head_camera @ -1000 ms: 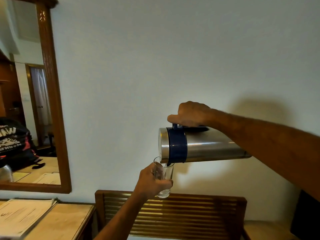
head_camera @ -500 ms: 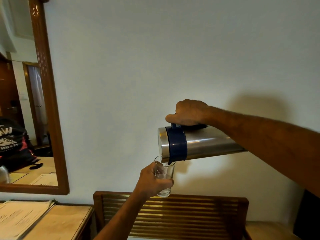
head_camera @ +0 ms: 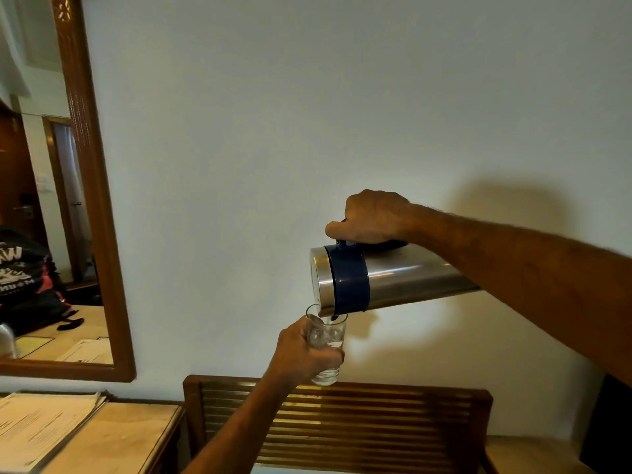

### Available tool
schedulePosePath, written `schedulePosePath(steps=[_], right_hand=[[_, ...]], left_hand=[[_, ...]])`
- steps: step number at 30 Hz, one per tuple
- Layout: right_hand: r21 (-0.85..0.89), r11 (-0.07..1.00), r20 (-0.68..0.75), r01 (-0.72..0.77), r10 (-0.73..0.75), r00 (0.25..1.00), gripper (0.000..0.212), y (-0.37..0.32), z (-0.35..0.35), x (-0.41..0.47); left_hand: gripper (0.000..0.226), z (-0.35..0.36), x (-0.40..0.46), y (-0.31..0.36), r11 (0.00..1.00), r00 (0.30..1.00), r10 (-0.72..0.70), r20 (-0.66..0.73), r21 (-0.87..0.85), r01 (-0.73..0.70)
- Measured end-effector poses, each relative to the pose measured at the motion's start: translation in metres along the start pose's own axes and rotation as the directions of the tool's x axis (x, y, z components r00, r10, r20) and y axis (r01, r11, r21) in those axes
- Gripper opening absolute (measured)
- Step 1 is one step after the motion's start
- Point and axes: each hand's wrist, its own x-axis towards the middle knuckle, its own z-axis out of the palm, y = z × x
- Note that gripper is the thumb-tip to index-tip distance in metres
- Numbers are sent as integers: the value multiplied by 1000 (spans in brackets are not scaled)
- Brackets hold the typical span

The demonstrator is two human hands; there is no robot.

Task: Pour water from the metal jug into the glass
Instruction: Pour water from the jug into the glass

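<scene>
In front of the pale wall: both hands are raised above a slatted wooden chair back [head_camera: 337, 425]; a mirror [head_camera: 92, 200] hangs at left and papers [head_camera: 41, 425] lie on a desk [head_camera: 130, 439] below it.

Right hand [head_camera: 371, 218]: fingers curled tight round the dark handle on top of the metal jug [head_camera: 386, 280]; the thumb is hidden, so I cannot tell where it presses.

Jug: tipped almost level, its steel lid and blue collar pointing left; the spout edge sits just over the rim of the glass [head_camera: 325, 343], touching it or nearly so; which, I cannot tell.

Left hand [head_camera: 301, 354]: fingers wrapped and pressed together round the lower half of the glass, holding it upright in the air, not resting on anything.

Water: a shallow clear pool shows near the bottom of the glass; the stream itself is too faint to make out.

Progress: pouring looks underway but early; most of the glass appears unfilled.

Left to do: fill further, then bring the jug upright; the lip is close to the rim, so a slip could spill onto the chair.
</scene>
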Motion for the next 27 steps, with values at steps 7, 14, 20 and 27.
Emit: schedulePosePath(steps=[7, 14, 20, 27], right_hand=[[14, 1000, -12, -6, 6, 1000, 59, 0, 3, 3], [83, 994, -33, -69, 72, 997, 56, 5, 6, 1], [366, 908, -49, -202, 236, 970, 55, 26, 25, -19], [821, 462, 50, -335, 528, 848, 39, 50, 99, -70]], left_hand=[[55, -4, -2, 1, 1000, 1000, 22, 7, -4, -22], [54, -10, -5, 3, 1000, 1000, 4, -10, -20, -4], [54, -24, -5, -1, 1000, 1000, 3, -24, -18, -3], [39, -22, -7, -11, 996, 998, -20, -53, -85, 16]])
